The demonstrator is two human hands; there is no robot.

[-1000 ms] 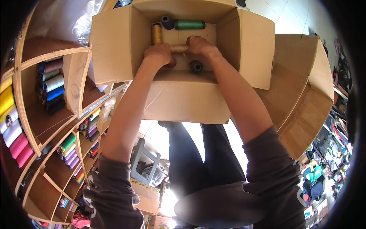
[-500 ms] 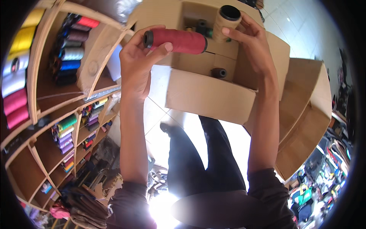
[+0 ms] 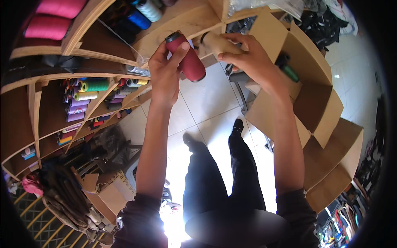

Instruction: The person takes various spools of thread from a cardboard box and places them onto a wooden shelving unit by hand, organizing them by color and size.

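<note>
My left hand [image 3: 166, 74] is closed round a dark red thread spool [image 3: 188, 60], thumb on its side, black ends showing. The spool leans, its lower end toward the right. In my right hand [image 3: 252, 58] is a beige thread spool [image 3: 223, 46], tilted, with its black end facing left. Both spools are held up in front of the wooden shelf [image 3: 178, 25], a small space apart. Fingers of my right hand hide part of the beige spool. An open cardboard box [image 3: 316, 78] stands to the right, with a green spool [image 3: 290, 73] inside it.
Shelf compartments at left hold pink spools [image 3: 47, 27], a blue spool [image 3: 138, 19] and a green spool [image 3: 94, 85]. Another open carton [image 3: 337, 153] stands at right. A small cardboard box [image 3: 113, 192] and piled cloth [image 3: 66, 198] lie at lower left. Tiled floor [image 3: 196, 99] shows between.
My view has turned left, so the box now sits further right. Both spools have moved from over the box to before the shelf. The beige one has tipped from upright toward lying sideways.
</note>
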